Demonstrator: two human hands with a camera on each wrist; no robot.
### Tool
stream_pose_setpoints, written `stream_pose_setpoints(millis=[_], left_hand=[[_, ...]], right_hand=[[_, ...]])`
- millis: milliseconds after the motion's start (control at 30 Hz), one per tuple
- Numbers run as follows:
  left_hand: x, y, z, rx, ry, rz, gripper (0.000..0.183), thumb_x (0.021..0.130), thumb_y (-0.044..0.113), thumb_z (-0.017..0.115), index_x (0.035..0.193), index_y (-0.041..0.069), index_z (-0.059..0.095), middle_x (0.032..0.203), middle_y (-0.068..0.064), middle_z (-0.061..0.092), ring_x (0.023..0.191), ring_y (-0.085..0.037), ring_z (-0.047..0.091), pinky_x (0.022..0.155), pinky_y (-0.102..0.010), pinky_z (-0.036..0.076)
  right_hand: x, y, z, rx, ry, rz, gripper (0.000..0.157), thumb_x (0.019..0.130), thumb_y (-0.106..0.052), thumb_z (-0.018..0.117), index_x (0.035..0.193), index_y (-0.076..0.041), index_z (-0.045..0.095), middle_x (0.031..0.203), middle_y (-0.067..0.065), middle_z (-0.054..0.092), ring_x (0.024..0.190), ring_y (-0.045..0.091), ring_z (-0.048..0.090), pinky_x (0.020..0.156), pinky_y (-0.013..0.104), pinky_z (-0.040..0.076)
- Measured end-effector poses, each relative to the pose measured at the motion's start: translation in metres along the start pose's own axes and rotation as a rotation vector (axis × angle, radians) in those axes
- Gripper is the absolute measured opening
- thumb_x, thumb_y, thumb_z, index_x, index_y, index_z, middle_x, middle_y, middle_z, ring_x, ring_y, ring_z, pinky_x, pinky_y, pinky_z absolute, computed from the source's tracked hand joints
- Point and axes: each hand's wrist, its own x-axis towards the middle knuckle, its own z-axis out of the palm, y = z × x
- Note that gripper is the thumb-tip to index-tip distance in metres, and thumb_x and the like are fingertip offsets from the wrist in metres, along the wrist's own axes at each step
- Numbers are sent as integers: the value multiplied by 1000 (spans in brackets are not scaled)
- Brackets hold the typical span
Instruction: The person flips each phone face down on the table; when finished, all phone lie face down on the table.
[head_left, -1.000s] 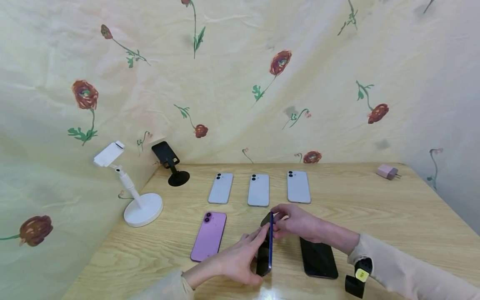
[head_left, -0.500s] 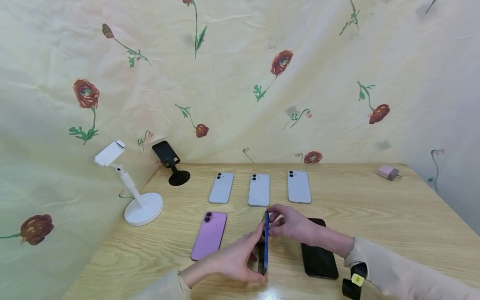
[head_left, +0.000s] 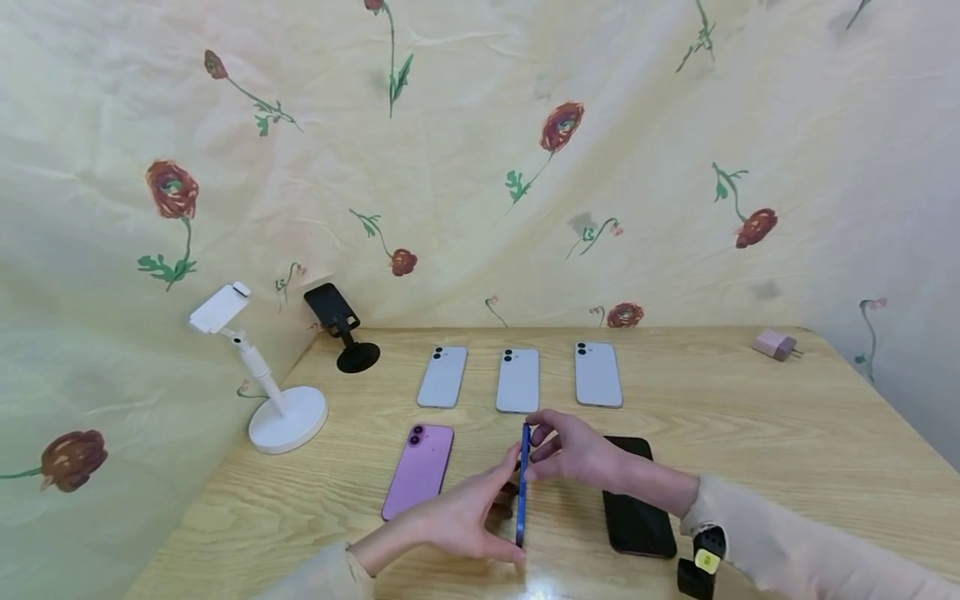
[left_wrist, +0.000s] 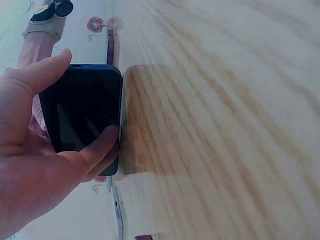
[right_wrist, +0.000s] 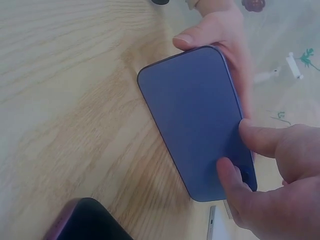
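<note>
A blue smartphone [head_left: 521, 500] stands on its long edge on the table, seen almost edge-on from the head. My left hand [head_left: 467, 512] grips it from the left, thumb at the near short end and fingertips against the dark screen [left_wrist: 82, 115]. On the other side my right hand [head_left: 583, 454] holds the far end, its fingers on the upper corner and the blue back [right_wrist: 187, 110] by the cameras. A purple smartphone [head_left: 418, 473] lies back-up to the left. To the right, partly under my right forearm, a smartphone [head_left: 637, 521] lies with its black screen up.
Several more items stand farther back: three pale smartphones, the left [head_left: 442, 377], middle [head_left: 517, 381] and right one [head_left: 597, 374] in a row, a white phone stand [head_left: 288, 419], a black phone stand [head_left: 357, 357] and a pink charger plug [head_left: 775, 344].
The blue smartphone has turned from leaning with part of its screen showing to nearly edge-on, and shifted slightly left. Both hands have moved left with it.
</note>
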Motion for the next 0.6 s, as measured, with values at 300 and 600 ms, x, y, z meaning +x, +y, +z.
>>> stream_pose_setpoints(millis=[300,600], left_hand=[[-3,-2,-2,-136,-4,18,115,87,11,80,157,1,-10,161,-21,18,132,-20,46,100,-24,42],[-7,1,-8,-182,-37,24,115,86,3,78,158,3,-12,161,-22,20,128,-18,50,98,-24,44]], right_hand=[[4,5,4,-96,11,-46,75,83,-7,83,139,15,39,107,14,56,97,28,64,76,33,56],[4,8,13,-108,54,5,74,82,-13,85,139,12,43,115,17,58,104,32,61,81,39,55]])
